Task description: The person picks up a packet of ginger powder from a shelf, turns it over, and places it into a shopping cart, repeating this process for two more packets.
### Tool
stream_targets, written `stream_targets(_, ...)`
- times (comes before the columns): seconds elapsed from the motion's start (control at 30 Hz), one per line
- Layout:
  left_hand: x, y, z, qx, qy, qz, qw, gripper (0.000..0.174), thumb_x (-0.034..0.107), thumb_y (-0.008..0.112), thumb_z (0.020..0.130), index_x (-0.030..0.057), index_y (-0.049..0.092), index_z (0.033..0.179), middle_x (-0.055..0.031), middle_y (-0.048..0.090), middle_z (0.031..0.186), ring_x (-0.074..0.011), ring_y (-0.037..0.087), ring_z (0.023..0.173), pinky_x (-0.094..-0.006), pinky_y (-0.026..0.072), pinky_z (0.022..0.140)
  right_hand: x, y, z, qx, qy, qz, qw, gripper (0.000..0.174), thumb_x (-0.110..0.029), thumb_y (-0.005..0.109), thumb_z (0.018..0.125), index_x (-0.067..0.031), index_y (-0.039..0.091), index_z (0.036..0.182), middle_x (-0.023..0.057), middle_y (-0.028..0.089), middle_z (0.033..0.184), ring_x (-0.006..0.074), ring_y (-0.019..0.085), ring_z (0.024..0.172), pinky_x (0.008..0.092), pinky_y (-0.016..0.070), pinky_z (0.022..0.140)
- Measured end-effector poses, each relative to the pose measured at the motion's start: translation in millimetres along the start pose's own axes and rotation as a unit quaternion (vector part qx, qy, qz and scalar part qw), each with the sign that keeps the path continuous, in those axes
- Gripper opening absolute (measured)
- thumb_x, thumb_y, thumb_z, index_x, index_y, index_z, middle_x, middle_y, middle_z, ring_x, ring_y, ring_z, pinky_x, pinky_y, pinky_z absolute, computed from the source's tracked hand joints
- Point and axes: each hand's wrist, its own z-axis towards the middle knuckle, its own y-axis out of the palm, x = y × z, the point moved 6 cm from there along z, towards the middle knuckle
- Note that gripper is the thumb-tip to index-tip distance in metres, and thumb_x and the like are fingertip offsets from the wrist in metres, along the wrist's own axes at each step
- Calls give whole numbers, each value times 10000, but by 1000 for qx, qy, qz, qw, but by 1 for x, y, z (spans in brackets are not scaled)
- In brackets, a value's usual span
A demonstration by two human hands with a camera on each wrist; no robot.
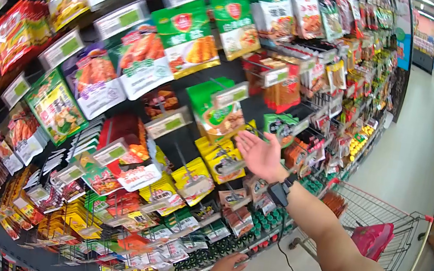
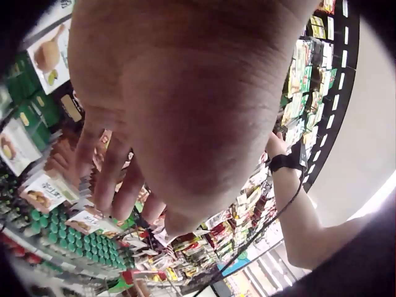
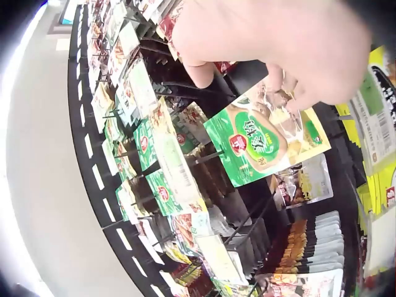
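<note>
My right hand [image 1: 263, 155] is raised in front of the rack, palm showing and fingers extended beside a green packet [image 1: 213, 109] on a hook. In the right wrist view, the fingers of that hand [image 3: 272, 43] lie over the upper edge of the green packet [image 3: 253, 142]; whether they touch it I cannot tell. Lower down, my left hand [image 1: 228, 268] hangs near the bottom shelves, holding nothing visible. The left wrist view shows its fingers [image 2: 114, 173] loosely bent, with boxed packs [image 2: 46, 189] and green-capped bottles [image 2: 68, 235] behind.
Hooks with colourful packets [image 1: 188, 37] and price tags [image 1: 167, 121] fill the rack. A shopping cart [image 1: 404, 226] with a pink bag [image 1: 373, 238] stands at the right. Beyond it runs an aisle floor [image 1: 408, 140]. A cable [image 1: 283, 252] hangs by my right arm.
</note>
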Motion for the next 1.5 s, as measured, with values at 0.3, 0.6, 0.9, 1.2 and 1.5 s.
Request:
stream_targets(0.3, -101, -39, -71, 14, -45, 5, 999, 342, 333, 642, 983, 83, 645, 1216, -139, 683, 1154, -320, 657, 1106, -412, 534, 903, 19, -10, 37, 159, -11, -86, 984, 918, -390, 615, 940, 138, 148, 1529, 265, 292, 1555, 347, 391, 1414, 412, 338, 1204)
stream_targets(0.6, -83, -58, -52, 20, 19, 50, 998, 279, 213, 702, 916, 63, 666, 1149, -146, 699, 1086, -332, 684, 1018, -424, 536, 893, 20, 17, 23, 162, -15, -158, 974, 531, -291, 629, 965, 13, 458, 1365, 97, 589, 1264, 249, 575, 1173, 347, 449, 1055)
stream_targets(0.9, -45, -45, -32, 44, 17, 75, 996, 275, 217, 706, 904, 84, 664, 1141, -104, 715, 1049, -308, 682, 988, -434, 481, 862, -5, 40, -1, 184, 37, -155, 970, 446, -255, 551, 1006, 69, 482, 1304, 222, 535, 1329, 325, 534, 1265, 391, 402, 1173)
stream_targets(1.2, -41, -14, -22, 48, -9, 62, 997, 313, 237, 704, 919, 72, 655, 1180, -125, 718, 1075, -307, 683, 1009, -439, 479, 895, -48, 26, -2, 86, 66, -278, 954, 259, -220, 630, 1007, -73, 608, 1219, 49, 711, 1190, 168, 696, 1013, 329, 557, 830)
stream_targets(1.5, 5, 13, -4, 37, -9, 38, 999, 308, 194, 693, 928, 36, 642, 1187, -166, 700, 1096, -328, 689, 1021, -414, 532, 889, -73, 56, -57, 10, 31, -260, 965, 256, -148, 625, 998, -108, 622, 1251, 14, 704, 1164, 151, 692, 1103, 320, 569, 886)
